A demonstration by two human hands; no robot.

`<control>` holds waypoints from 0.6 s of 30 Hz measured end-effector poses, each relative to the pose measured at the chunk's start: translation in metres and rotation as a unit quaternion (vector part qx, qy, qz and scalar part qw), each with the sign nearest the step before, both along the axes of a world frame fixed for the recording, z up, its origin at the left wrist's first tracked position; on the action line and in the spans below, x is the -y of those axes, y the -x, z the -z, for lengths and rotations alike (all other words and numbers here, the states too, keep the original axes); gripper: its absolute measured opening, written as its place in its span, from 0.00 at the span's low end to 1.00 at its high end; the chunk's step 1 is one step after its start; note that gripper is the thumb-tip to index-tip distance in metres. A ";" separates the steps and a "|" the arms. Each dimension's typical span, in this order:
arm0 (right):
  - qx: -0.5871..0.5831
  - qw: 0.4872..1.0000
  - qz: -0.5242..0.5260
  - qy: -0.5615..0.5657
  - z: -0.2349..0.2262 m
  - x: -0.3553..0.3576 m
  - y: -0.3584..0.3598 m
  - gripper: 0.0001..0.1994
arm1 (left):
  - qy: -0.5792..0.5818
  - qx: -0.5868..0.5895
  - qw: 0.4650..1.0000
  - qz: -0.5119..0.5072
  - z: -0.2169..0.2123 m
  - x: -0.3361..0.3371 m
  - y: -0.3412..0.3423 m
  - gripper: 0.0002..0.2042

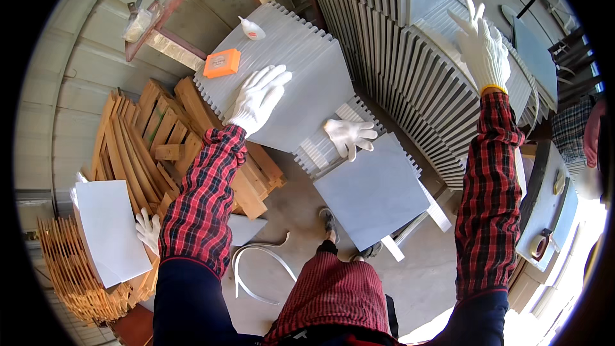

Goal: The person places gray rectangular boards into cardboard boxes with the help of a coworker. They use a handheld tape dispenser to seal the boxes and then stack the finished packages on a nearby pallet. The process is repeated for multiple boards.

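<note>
My left hand point(261, 97), in a white knit glove, is stretched flat over a stack of grey panels point(314, 74), with nothing in its grasp. Whether it presses on the top panel, I cannot tell. My right hand point(483, 51), gloved the same way, is raised at the far right with its fingers apart, over or beside another stack of grey panels point(442, 29). An orange box point(221, 63) and a white squeeze bottle point(252, 29) rest on the left stack. A loose white glove point(351, 136) lies near its front corner, beside a smooth grey panel point(371, 189).
Wooden boards point(170, 128) are piled at left. Near them are a white board point(112, 230) and another white glove point(148, 230). A tall row of panels point(384, 51) stands behind. White strapping point(240, 263) lies on the floor. A tape roll point(541, 242) sits at right; a person point(573, 134) is partly visible.
</note>
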State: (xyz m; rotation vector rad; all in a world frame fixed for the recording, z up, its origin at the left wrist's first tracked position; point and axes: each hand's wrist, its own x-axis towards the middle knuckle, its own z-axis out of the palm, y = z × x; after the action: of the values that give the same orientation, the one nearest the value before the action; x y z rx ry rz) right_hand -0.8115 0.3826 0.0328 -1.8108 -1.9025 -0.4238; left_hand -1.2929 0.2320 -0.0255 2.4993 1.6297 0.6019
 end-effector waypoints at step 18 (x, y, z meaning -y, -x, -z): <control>-0.051 0.919 -0.376 0.109 0.100 0.099 0.276 0.33 | -0.002 0.011 1.000 -0.010 -0.001 0.012 0.010 0.20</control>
State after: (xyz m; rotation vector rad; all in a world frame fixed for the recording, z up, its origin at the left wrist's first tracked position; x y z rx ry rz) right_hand -1.0872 0.2837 -0.0673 -1.0392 -2.4403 0.1555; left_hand -1.3029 0.2196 -0.0248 2.4729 1.6480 0.6333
